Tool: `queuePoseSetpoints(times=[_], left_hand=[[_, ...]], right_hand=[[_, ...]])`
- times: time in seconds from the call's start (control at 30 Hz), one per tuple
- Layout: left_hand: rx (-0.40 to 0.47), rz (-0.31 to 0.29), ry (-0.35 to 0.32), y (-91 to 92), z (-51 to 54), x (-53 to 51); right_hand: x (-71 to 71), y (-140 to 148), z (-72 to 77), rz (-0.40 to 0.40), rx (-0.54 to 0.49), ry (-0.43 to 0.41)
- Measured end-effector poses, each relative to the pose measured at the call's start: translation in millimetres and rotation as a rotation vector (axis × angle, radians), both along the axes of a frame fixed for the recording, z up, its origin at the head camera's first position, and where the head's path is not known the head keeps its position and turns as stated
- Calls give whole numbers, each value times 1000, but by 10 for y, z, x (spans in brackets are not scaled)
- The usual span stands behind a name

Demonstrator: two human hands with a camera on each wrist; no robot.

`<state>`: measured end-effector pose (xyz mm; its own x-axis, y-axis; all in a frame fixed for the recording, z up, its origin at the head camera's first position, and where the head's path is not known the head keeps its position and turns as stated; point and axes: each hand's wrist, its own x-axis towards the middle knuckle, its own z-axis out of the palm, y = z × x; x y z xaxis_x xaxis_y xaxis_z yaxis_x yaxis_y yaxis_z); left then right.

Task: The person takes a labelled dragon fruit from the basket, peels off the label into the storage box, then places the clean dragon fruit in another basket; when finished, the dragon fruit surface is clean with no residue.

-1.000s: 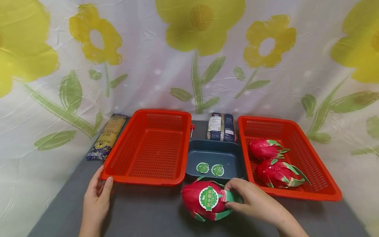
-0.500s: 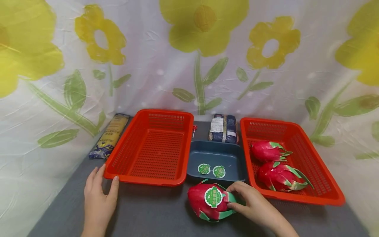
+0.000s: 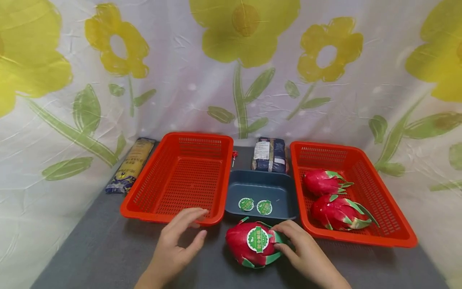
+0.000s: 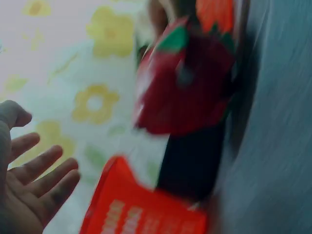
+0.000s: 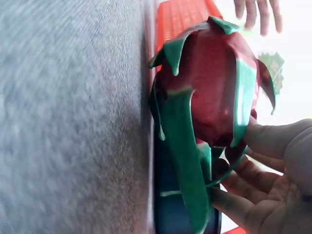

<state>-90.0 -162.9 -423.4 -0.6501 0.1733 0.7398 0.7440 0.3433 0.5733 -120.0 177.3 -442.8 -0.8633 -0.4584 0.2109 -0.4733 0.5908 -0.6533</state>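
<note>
A red dragon fruit [image 3: 236, 241] with green scales lies on the grey table in the head view, a round green-and-white sticker [image 3: 258, 239] on its upper side. My right hand [image 3: 304, 253] pinches its leafy right end between thumb and fingers; the right wrist view shows the thumb against the fruit [image 5: 209, 87] near the long green leaves. To the left, my left hand [image 3: 177, 245] is apart from the fruit, fingers spread, in front of the left red basket [image 3: 144, 216]. The left wrist view shows that hand [image 4: 34, 180] holding nothing.
The right red basket [image 3: 361, 237] contains two more dragon fruits [image 3: 339, 212]. Between the baskets, a dark blue tray [image 3: 263, 186] holds two round stickers [image 3: 246, 204]. Behind stand a dark package [image 3: 270, 154] and a small red-topped item [image 3: 234, 156]; a yellow-blue packet [image 3: 131, 164] lies far left.
My left hand has left the left basket's front corner and moved right toward the dragon fruit. My right hand keeps its pinch on the fruit, which has barely shifted.
</note>
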Motion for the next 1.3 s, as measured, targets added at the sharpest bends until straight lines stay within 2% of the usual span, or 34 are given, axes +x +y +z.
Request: queuePoseSetpoints(times=[0.07,0.17,0.33,0.43,0.5,0.6,0.7,0.83,0.93,1.03,1.17,1.3], left_hand=[[-73,-45,-156,106,-34,23],[-186,-82,-370,239,-90,44],[-303,-100,-572,402,-215,-21],[-290,-127,-686,454,-314,-79],[-236,-157,-749,471,-372,-111],[-117,-222,-797,479,-431,-134],[-22,-258,-835,486,-441,-136],[31,-267,-875,503,-421,-122],[53,-273,-897,511,-413,-111],[80,-286,-907,518,-419,-105],[123,-301,-925,529,-436,-99],[164,-308,-935,537,-444,-89]], right_hand=[[8,-21,-3,-1,-1,27],[12,-48,13,-13,11,19],[27,-80,43,-53,44,-26],[32,-98,32,-60,50,-24],[31,-110,22,-56,50,-19],[27,-119,32,-35,53,-31],[13,-123,85,20,10,-108],[-30,-174,186,69,-101,-226],[-64,-278,245,32,-152,-253],[-78,-386,272,-47,-170,-258],[-75,-490,270,-149,-201,-263],[-63,-539,264,-198,-257,-269]])
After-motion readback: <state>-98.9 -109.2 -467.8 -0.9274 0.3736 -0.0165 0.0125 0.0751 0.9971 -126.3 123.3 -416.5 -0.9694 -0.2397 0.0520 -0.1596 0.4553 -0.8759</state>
